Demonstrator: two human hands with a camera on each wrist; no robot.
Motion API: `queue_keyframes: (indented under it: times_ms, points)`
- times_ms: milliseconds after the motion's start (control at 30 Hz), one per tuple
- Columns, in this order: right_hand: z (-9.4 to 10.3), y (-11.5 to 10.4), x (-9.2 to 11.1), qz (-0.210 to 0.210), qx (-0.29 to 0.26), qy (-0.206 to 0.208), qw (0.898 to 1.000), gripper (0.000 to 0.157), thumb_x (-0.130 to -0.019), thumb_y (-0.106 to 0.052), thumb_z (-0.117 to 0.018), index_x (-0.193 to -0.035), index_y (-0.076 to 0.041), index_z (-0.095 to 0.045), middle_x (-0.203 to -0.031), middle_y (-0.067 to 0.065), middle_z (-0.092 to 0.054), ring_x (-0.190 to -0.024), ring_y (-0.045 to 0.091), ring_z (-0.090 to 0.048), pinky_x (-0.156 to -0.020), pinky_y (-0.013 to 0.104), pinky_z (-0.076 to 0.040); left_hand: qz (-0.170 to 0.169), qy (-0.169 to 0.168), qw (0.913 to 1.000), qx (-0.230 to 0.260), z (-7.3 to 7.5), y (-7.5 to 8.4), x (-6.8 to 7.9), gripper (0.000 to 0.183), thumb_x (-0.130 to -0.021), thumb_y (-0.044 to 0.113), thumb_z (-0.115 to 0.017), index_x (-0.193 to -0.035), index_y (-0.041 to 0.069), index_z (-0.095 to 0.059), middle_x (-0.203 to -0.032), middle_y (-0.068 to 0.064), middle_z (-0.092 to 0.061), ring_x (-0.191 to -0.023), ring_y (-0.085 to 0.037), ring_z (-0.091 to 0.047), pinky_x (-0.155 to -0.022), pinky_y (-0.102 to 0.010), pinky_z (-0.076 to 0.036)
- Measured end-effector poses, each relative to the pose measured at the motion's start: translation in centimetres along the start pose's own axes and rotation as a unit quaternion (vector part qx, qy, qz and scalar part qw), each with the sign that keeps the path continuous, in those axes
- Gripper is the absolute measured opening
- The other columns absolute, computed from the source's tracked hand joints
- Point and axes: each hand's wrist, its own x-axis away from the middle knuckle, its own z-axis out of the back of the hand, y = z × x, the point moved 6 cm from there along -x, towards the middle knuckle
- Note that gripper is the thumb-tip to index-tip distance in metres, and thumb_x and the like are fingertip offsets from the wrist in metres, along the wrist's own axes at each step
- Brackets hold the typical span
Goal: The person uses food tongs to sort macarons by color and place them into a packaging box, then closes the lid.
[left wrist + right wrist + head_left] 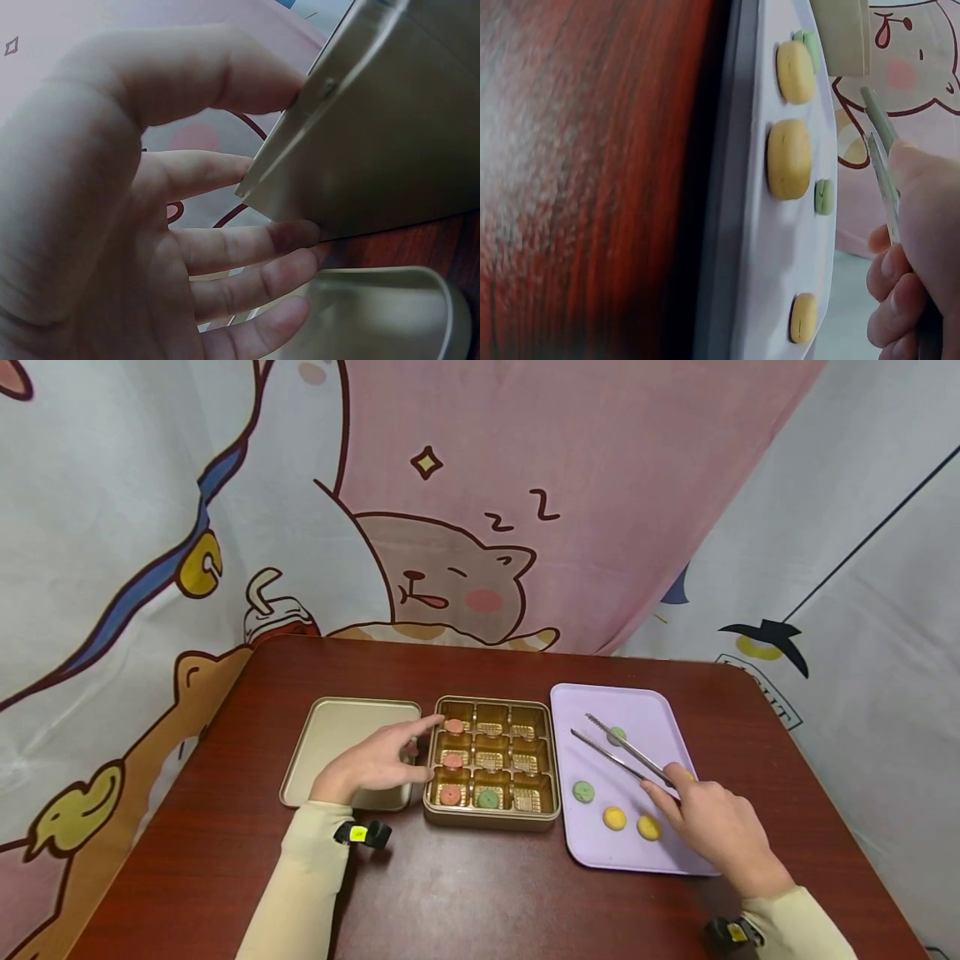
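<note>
Table (465, 885) is backed by printed cloth (622, 443). Lilac tray (600, 697) is placed on the right, lid (337, 727) on the left, gold box (491, 818) between. Box's left wall is touched by left hand (378, 756), thumb and index spread apart, nothing gripped. Tongs (637, 756) are gripped in right hand (716, 827), fingers curled round them. Key relation, as judged: tongs tips to far green macaron (617, 736). Tongs' long axis is run forward and leftward from right hand over the tray; tips are spread, with nothing pinched. Far green macaron is seen between the tongs' arms from the head, short of the tips; height gap cannot be told there, but tongs are shown raised off the tray in the right wrist view. Right hand is clearly nearer to all tray macarons: near green (583, 791) and three yellow, one (687, 777) partly covered by that hand. In the box, left column is filled with pink macarons (450, 795); a green one (487, 798) is set in the near middle compartment. "Z Z" (543, 504) can be read on the cloth; lettering at right (780, 714) is only partly legible. No brand is seen.
</note>
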Motion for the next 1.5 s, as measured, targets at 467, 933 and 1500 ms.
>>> queue_keyframes:
  times_ms: [467,933,1500]
  points:
    - [-0.9,2.6,0.3,-0.081,-0.004,-0.059,0.995,0.058,-0.104,-0.051,-0.060,-0.123,0.004,-0.057,-0.071,0.014,-0.062,-0.058,0.023,-0.051,-0.045,0.037,-0.040,-0.007,0.000,0.9999,-0.013,0.0,0.2,-0.2,0.090,-0.089,0.021,-0.076,-0.167,0.020,-0.031,-0.158,-0.009,-0.049,-0.120,-0.025,-0.062,-0.100,-0.050,-0.051]
    - [-1.4,3.8,0.6,-0.092,-0.012,-0.076,0.993,0.060,-0.106,-0.053,-0.054,-0.125,0.004,-0.056,-0.076,0.019,-0.064,-0.060,0.025,-0.054,-0.046,0.042,-0.042,-0.007,0.000,0.9999,-0.010,0.0,0.0,-0.2,0.090,-0.089,0.021,-0.076,-0.167,0.021,-0.031,-0.160,-0.009,-0.047,-0.121,-0.027,-0.062,-0.100,-0.051,-0.051]
    - [-1.7,3.6,0.9,-0.084,-0.004,-0.052,0.995,0.058,-0.105,-0.048,-0.058,-0.132,0.003,-0.059,-0.091,0.028,-0.068,-0.062,0.025,-0.053,-0.046,0.042,-0.044,-0.013,0.004,0.9998,-0.015,0.0,0.1,-0.1,0.090,-0.090,0.024,-0.078,-0.167,0.018,-0.032,-0.147,-0.012,-0.058,-0.115,-0.025,-0.063,-0.098,-0.050,-0.052]
